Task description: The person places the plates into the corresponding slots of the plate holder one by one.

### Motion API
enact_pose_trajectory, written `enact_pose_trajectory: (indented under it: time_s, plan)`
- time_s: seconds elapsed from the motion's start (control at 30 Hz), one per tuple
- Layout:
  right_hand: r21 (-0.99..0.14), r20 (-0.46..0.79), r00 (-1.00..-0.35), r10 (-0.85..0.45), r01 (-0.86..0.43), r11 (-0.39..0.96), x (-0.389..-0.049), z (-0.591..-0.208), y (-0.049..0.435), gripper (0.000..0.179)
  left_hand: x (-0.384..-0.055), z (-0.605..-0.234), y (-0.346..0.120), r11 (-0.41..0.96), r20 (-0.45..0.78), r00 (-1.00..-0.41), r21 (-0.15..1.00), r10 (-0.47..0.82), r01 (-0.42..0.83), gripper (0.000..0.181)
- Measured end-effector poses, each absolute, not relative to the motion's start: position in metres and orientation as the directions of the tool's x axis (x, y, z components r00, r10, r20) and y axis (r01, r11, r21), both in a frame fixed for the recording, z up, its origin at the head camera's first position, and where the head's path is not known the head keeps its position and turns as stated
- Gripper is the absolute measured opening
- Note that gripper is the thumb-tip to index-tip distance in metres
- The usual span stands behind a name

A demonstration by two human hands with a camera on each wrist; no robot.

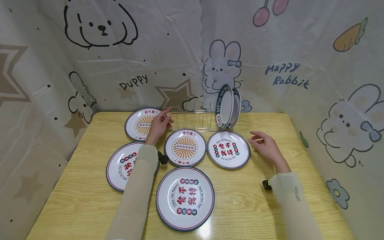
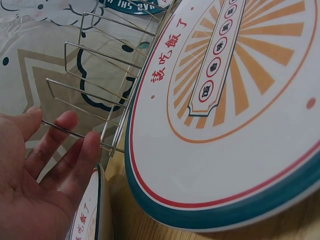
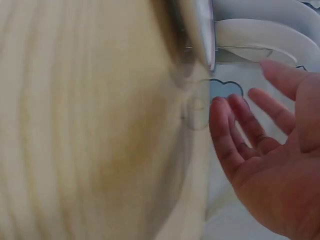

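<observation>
The left hand [image 1: 160, 126] is at the left end of a wire plate rack [image 1: 194, 120]. In the left wrist view its thumb and loosely bent fingers [image 2: 90, 155] are spread about the rack's end wire; the wire passes between them, and no firm grip shows. To the right, the right hand [image 1: 266, 146] hovers over the table with relaxed fingers and holds nothing. Nearest to it lies a small plate with red characters [image 1: 228, 150]. Two plates [image 1: 225, 106] stand upright and slightly tilted in the rack's right end.
Flat on the wooden table [image 1: 246, 206] lie two sunburst plates, one in the middle [image 1: 185, 147] and one [image 1: 138, 124] at back left. A large red-character plate [image 1: 185, 199] is in front; another [image 1: 120, 170] is partly behind the left forearm. Printed cloth [image 1: 180, 50] encloses the table.
</observation>
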State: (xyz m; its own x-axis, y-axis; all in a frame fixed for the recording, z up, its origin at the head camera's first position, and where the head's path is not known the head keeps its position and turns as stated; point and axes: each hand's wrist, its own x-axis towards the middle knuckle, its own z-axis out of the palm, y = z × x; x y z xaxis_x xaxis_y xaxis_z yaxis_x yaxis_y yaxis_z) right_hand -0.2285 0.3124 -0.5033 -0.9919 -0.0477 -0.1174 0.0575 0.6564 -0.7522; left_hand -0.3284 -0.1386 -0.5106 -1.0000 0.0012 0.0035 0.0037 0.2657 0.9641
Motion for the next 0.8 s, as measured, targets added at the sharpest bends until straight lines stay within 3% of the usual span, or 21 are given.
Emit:
enact_pose_trajectory:
  time_s: [0.4, 0.8]
  plan:
    - [-0.807, -0.244, -0.961, -0.128, 0.128, 0.577, -0.231, -0.522, 0.307, 0.052, -0.329, -0.511, -0.139, 0.253, 0.012, -1.000, 0.967, 0.011, 0.014, 0.046]
    - [-0.813, -0.277, -0.955, -0.102, 0.176, 0.556, -0.233, -0.527, 0.303, 0.056, -0.329, -0.512, -0.139, 0.251, 0.021, -1.000, 0.968, 0.005, 0.021, 0.046]
